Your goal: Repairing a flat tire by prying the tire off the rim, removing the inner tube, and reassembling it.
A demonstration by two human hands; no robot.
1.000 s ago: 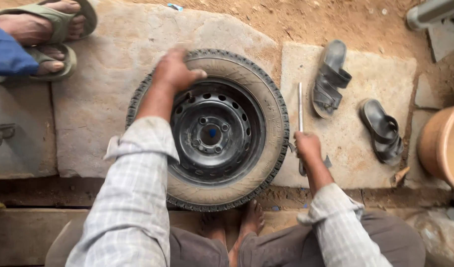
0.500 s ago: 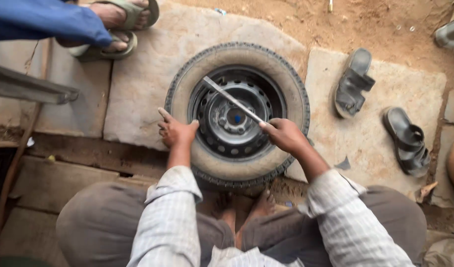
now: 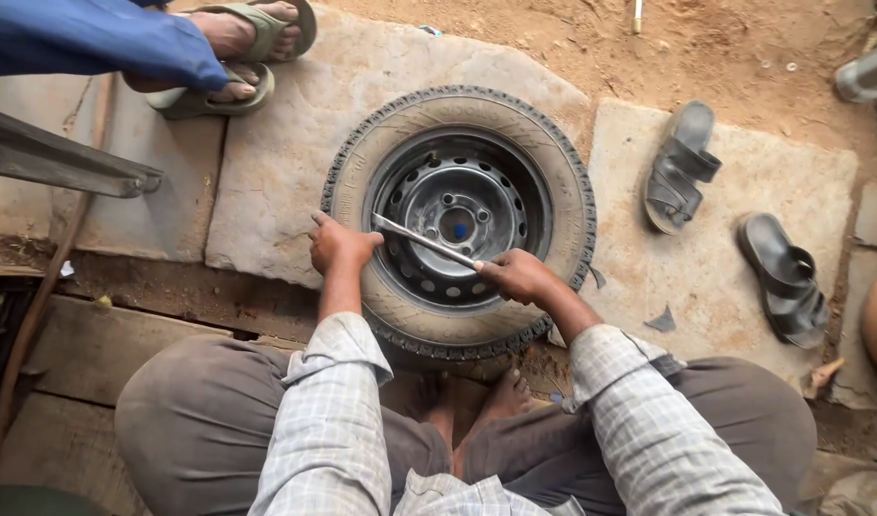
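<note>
Barely shifted since half a second ago: same grip, metal rod [image 3: 424, 241] lying a touch flatter across wheel. Right hand [image 3: 517, 275] clamped on rod's near end; rod running up-left over black steel rim [image 3: 467, 215] toward left hand [image 3: 338, 243]. Left hand fingers curled, pressing tyre [image 3: 457, 220] sidewall, rod tip just beside it. Tyre flat on stone slab [image 3: 285, 162], directly ahead of both hands. Dark sandals [image 3: 682, 167] well right of right hand. Another person's sandalled feet [image 3: 233, 48] far beyond left hand.
</note>
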